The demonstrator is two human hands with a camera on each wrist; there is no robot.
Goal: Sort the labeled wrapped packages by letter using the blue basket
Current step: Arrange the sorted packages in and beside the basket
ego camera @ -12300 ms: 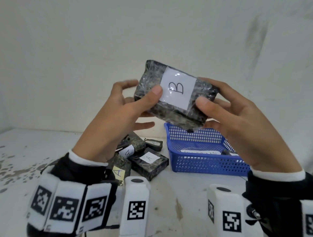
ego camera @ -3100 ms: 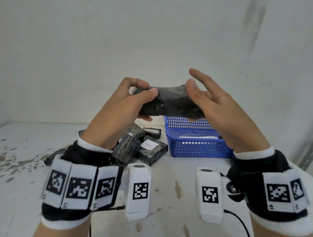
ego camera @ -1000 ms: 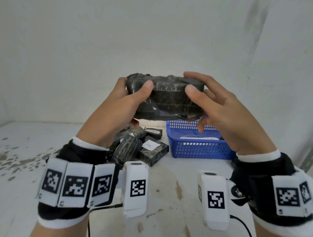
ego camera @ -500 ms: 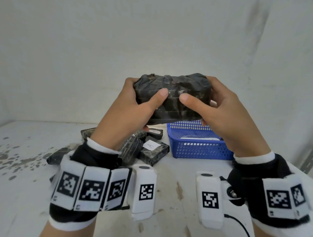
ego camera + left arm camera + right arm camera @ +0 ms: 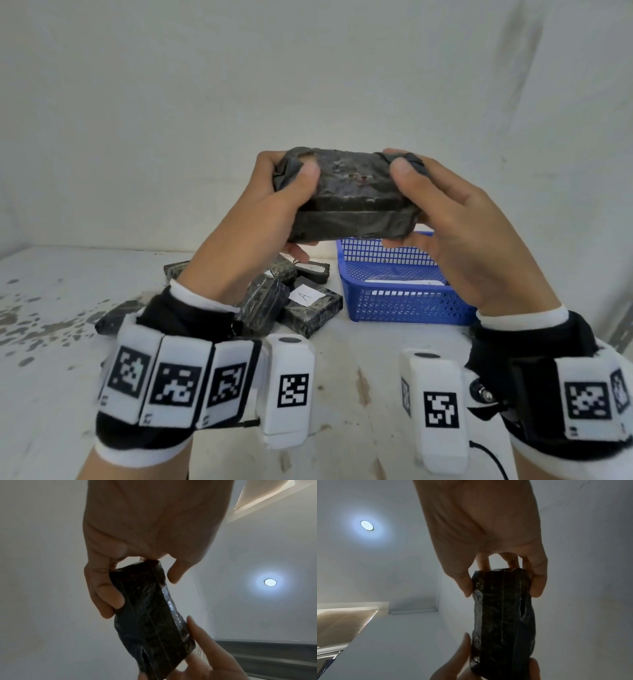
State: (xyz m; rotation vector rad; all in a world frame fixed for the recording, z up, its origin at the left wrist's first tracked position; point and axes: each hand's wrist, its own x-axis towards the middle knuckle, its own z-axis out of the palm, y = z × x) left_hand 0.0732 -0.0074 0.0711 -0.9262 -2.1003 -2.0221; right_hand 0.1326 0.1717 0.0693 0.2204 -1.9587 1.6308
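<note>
Both hands hold one dark wrapped package (image 5: 349,197) up in the air above the table, its label side hidden from me. My left hand (image 5: 274,205) grips its left end, thumb on top. My right hand (image 5: 442,212) grips the right end the same way. The same package (image 5: 152,616) shows in the left wrist view and, as a dark block (image 5: 503,622), in the right wrist view. Below, the blue basket (image 5: 404,305) stands on the table with white-labelled packages inside. A pile of dark packages (image 5: 274,298) lies left of it, one labelled A (image 5: 305,295).
The white table (image 5: 61,342) has dark stains at its left. A plain wall stands close behind the basket and pile. A cable (image 5: 489,455) trails from my right wrist device near the table's front.
Over the last second the package has tipped in my hands and my thumbs have spread from its middle toward its ends. It stays at the same height above the basket.
</note>
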